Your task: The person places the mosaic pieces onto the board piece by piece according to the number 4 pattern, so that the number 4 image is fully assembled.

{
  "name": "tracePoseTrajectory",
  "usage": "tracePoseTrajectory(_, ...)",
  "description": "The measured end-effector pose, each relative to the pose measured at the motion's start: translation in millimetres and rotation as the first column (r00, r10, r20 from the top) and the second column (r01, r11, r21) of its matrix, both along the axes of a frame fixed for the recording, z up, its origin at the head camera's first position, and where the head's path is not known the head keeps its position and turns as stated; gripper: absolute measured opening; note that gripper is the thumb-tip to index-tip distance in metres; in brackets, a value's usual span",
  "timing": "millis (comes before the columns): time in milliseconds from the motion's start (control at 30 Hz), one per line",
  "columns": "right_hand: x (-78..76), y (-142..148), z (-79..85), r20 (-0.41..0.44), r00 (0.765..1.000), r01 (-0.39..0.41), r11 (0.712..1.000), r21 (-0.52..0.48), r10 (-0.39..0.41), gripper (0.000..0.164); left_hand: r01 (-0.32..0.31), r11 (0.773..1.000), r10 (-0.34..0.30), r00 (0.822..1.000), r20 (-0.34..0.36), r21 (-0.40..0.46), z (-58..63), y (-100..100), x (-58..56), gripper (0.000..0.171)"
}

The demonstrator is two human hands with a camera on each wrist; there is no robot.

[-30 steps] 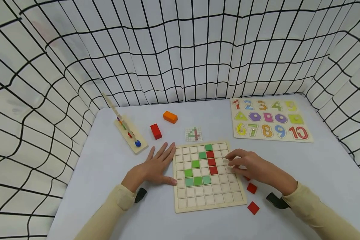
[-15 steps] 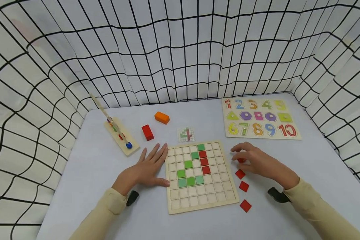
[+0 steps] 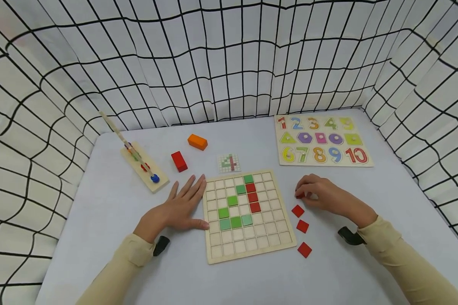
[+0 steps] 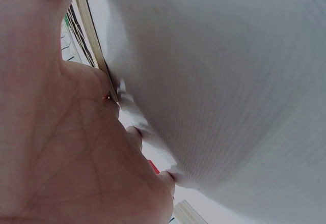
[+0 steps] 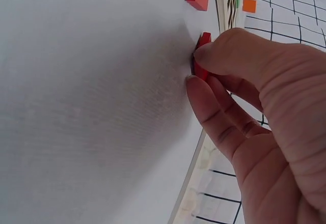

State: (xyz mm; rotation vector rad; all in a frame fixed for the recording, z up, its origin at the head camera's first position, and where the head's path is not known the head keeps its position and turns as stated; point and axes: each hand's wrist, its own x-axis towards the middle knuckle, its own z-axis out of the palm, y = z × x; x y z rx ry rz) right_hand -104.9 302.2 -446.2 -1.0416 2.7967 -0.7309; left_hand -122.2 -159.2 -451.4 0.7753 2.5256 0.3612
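My left hand (image 3: 175, 212) lies with fingers spread on the table, its thumb and index fingertips touching the left edge of a wooden grid board (image 3: 262, 242). Several green tiles (image 3: 235, 222) and a column of three red tiles (image 3: 253, 197) fill some of its squares. Right of the board, my right hand (image 3: 322, 195) pinches a red square tile (image 5: 205, 38) between thumb and fingers, low over the table. Three more red tiles (image 3: 302, 226) lie loose between that hand and the board. In the left wrist view, the palm hides much of the board.
Beyond the board lie a small pattern card (image 3: 229, 163), a red block (image 3: 179, 161) and an orange block (image 3: 197, 142). At the back right is a number puzzle board (image 3: 324, 142). A wooden stand with beads (image 3: 145, 169) stands left. Black netting (image 3: 213, 76) surrounds the table.
My right hand has moved from the board's right edge to the loose red tiles and taken hold of the farthest one. The left hand keeps its place at the board while the head view shifts.
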Motion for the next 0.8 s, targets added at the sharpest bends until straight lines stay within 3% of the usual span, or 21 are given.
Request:
tracePoseTrajectory(167,0.2,-1.1,2.9,0.002,1.000,-0.031,0.999,-0.012,0.031,0.024,0.000,0.999,0.001,1.000,0.019,-0.038,14.3,6.4,2.0,0.131)
tracePoseTrajectory(267,-0.4,-3.0,5.1,0.001,0.999,-0.046,0.999,-0.020,0.046,0.025,-0.002,0.998,0.004,1.000,0.019,-0.066,16.6,8.3,1.8,0.130)
tracePoseTrajectory(433,0.0,-7.4,8.8,-0.008,0.998,-0.069,0.997,-0.038,0.069,0.026,-0.004,0.998,0.005,1.000,0.015,-0.059,9.5,6.0,-1.9,0.132)
tracePoseTrajectory(633,3.8,-15.6,13.6,0.063,0.995,-0.071,0.997,-0.037,0.073,0.028,0.004,1.000,-0.004,1.000,0.003,-0.008,-3.5,-0.8,-6.7,0.137)
tracePoseTrajectory(800,7.9,-26.7,10.4,0.044,0.989,-0.136,0.989,-0.063,0.138,0.027,0.002,1.000,-0.001,1.000,0.009,-0.015,-5.0,-2.4,-5.0,0.137)
